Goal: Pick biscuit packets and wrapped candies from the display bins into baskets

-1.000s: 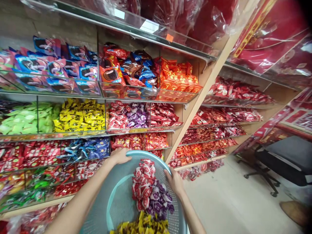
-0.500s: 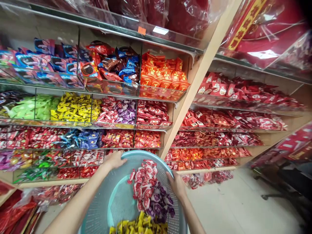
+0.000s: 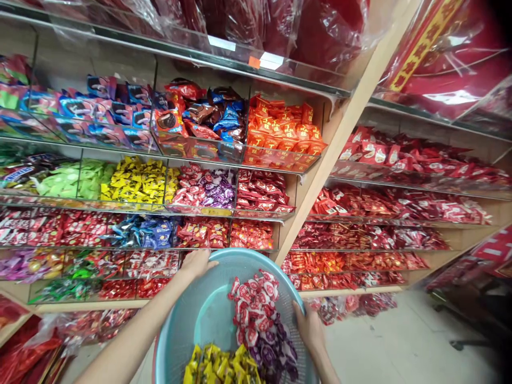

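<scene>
Low in the middle of the head view is a round teal plastic basket (image 3: 214, 298) with perforated walls. My left hand (image 3: 199, 264) is closed over its far rim, thumb on the inner side. On the right side, my right hand (image 3: 310, 326) grips the rim with the thumb inside and the other fingers mostly hidden outside. Inside lie red-and-white wrapped candies (image 3: 255, 304), purple wrapped candies (image 3: 276, 349) and yellow wrapped candies (image 3: 220, 365). The basket's near side is cut off by the bottom of the view.
Ahead stands a shelf (image 3: 256, 216) with clear-fronted compartments of wrapped sweets, split by a slanting wooden upright (image 3: 334, 120). Plastic bags of candy (image 3: 96, 325) sit beneath it. Pale floor (image 3: 384, 341) shows at right, with a dark chair base (image 3: 472, 343) near the edge.
The shelf has shifted to the right in the view, and the basket with both hands appears slightly right and lower. Both hands have kept their hold on the rim.
</scene>
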The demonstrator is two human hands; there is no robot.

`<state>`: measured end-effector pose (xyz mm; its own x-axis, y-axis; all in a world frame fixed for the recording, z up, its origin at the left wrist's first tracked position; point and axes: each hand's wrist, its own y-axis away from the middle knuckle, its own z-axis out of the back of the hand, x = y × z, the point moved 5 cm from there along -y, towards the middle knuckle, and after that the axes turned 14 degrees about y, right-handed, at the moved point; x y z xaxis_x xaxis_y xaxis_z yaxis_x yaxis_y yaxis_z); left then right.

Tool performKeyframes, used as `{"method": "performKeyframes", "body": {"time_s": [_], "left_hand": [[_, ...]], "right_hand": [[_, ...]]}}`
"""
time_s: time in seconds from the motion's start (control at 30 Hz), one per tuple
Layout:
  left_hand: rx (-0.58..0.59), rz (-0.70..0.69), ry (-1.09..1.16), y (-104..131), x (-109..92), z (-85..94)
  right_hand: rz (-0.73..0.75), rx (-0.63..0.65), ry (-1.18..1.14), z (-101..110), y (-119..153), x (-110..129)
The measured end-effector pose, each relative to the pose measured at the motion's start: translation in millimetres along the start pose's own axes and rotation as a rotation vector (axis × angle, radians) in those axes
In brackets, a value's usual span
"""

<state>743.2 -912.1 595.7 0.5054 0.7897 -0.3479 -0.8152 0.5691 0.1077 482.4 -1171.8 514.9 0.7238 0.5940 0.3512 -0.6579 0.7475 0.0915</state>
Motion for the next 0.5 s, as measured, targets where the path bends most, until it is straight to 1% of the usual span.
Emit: {"method": "performKeyframes", "body": {"time_s": [0.13, 0.23, 0.33, 0.43, 0.5], "left_hand": [[-0.007, -0.047, -0.022, -21, 13, 18.3], [0.013, -0.046, -0.042, -30, 27, 29.0], [0.021, -0.034, -0.073, -31, 38, 29.6], [-0.053, -0.071, -0.082, -27, 42, 24.6], [-0.099, -0.088, -0.081, -25, 44, 21.2]], "right_hand": [[0.018, -0.039, -0.044, 2, 12, 20], [0.042, -0.04, -0.077, -8, 27, 35], [0.047, -0.005, -0.135, -24, 43, 44], [0.02, 0.026, -0.159, -35, 53, 44], [0.014, 0.045, -0.169, -37, 54, 44]]}}
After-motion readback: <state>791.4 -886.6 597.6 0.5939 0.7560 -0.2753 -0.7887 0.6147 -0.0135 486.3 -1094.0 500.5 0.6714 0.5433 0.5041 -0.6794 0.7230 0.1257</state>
